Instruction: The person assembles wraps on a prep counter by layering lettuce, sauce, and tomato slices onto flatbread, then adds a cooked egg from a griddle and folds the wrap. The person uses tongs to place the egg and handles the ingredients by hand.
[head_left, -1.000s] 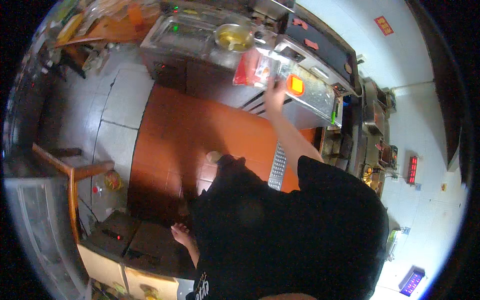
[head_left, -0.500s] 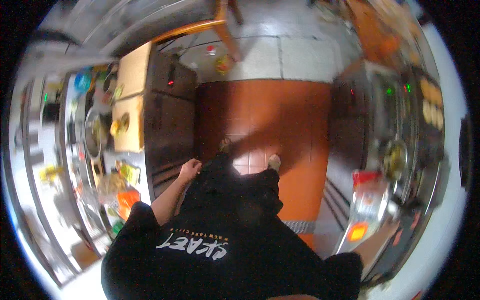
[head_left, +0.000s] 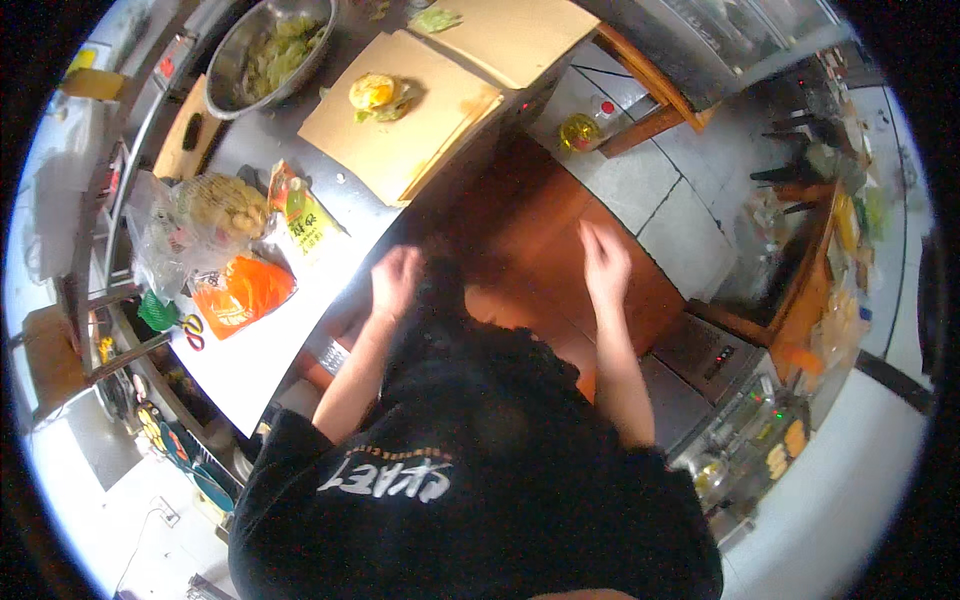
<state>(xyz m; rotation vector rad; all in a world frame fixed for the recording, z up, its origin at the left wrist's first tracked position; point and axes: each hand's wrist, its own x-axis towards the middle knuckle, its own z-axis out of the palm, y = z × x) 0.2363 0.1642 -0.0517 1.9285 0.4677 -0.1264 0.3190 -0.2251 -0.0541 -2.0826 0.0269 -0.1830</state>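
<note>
My left hand (head_left: 397, 282) is in the air just off the edge of the white-topped counter (head_left: 235, 375), its fingers loosely curled with nothing seen in them. Over the red-brown floor, my right hand (head_left: 605, 265) hangs free with its fingers stretched forward, holding nothing visible. Ahead of the left hand, a tan board (head_left: 340, 130) lies on the counter. On that board rests a round, egg-topped food piece (head_left: 372, 92) with lettuce under it. Lettuce fills a steel bowl (head_left: 222, 90) farther left.
Left on the counter are a clear bag of yellowish pieces (head_left: 228, 205), a yellow-green packet (head_left: 310, 225), an orange bag (head_left: 240, 295) and scissors (head_left: 192, 332). A bottle of yellow oil (head_left: 580, 132) stands on grey floor tiles. Equipment with lit indicators (head_left: 765, 400) is at right.
My view has turned left, bringing the counter and its food closer. My right hand has come out in front, away from the packets on the right. The left hand stays empty.
</note>
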